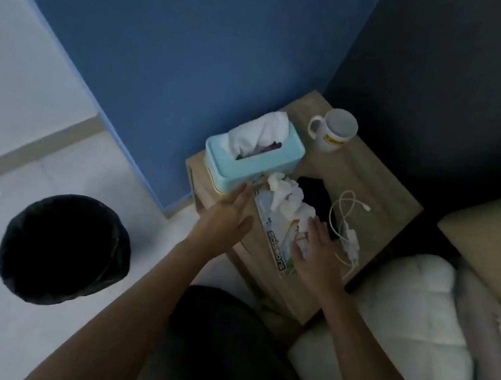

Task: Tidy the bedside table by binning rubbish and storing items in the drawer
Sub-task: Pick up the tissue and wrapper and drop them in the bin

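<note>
Tissue wad (288, 200): white, crumpled and lumpy, lying on the upper end of the booklet, just in front of the tissue box.
Booklet (280, 242): thin, pale cover with coloured artwork and bold block lettering along one edge; lies flat on the bedside table (373, 175), running diagonally toward the near edge.
Left hand (226, 218): fingers straight and together, palm turned inward, fingertips at the near corner of the tissue box; grips nothing.
Right hand (314, 250): fingers spread apart, hovering over or resting on the booklet's lower half, which of the two I cannot tell; closed on nothing.
Tissue box (253, 158): light blue, white tissue standing out of its slot, at the table's far left.
Mug (334, 131): white, upright, yellow label, at the far corner.
Charging cable (346, 222): white, loosely looped, right of a dark flat object (316, 196).
Bin (64, 249): black-lined, on the floor, well left of the table.
</note>
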